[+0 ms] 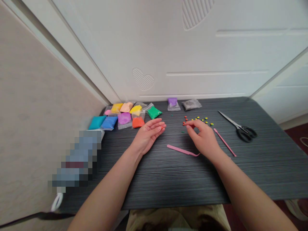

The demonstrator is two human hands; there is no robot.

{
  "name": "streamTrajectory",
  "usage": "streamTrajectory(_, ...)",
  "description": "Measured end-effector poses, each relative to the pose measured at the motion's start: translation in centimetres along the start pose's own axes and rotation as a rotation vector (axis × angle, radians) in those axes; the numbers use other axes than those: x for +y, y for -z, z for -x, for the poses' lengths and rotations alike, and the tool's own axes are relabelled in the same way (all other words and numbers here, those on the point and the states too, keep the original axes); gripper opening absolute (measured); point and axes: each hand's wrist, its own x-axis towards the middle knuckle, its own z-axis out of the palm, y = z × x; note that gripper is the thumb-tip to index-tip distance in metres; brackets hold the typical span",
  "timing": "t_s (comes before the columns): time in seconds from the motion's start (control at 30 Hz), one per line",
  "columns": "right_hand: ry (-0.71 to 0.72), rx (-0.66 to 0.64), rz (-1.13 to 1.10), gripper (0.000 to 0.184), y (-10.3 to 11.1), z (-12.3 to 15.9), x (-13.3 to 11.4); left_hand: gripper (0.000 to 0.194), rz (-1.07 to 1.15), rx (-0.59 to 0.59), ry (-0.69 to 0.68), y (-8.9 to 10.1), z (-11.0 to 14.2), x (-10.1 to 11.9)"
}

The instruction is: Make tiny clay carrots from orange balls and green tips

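Note:
My left hand (150, 134) is closed, thumb against fingers, on a bit of orange clay (162, 127). Over the dark tabletop, my right hand (203, 136) has its thumb and index finger pinched at a small orange-red clay piece (183, 124). Two more orange-red pieces (186, 118) lie just beyond those fingertips. Several small yellow and green pieces (206, 118) are scattered behind the right hand, some partly hidden by it. Pink tweezers (180, 149) lie between my forearms, their bent tip near the right wrist. A thin green sliver (183, 132) rests left of the right thumb.
Bags of coloured clay, including orange (138, 122), green (154, 112) and purple (172, 102), line the back of the table. A pink tool (225, 142) and black-handled scissors (238, 125) lie right. A blurred-out package (79, 157) stands left. White panels rise behind.

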Motion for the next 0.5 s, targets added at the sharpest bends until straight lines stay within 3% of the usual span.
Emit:
streamTrajectory(0.33, -0.004, -0.004, 0.002, 0.016, -0.02, 0.01, -0.1, 0.033, -0.032, 0.009, -0.02, 0.34, -0.07, 0.02)
streamTrajectory(0.5, -0.013, -0.006, 0.002, 0.015, -0.05, 0.03, -0.16, 0.018, -0.029, 0.029, -0.026, 0.33, -0.21, 0.03)
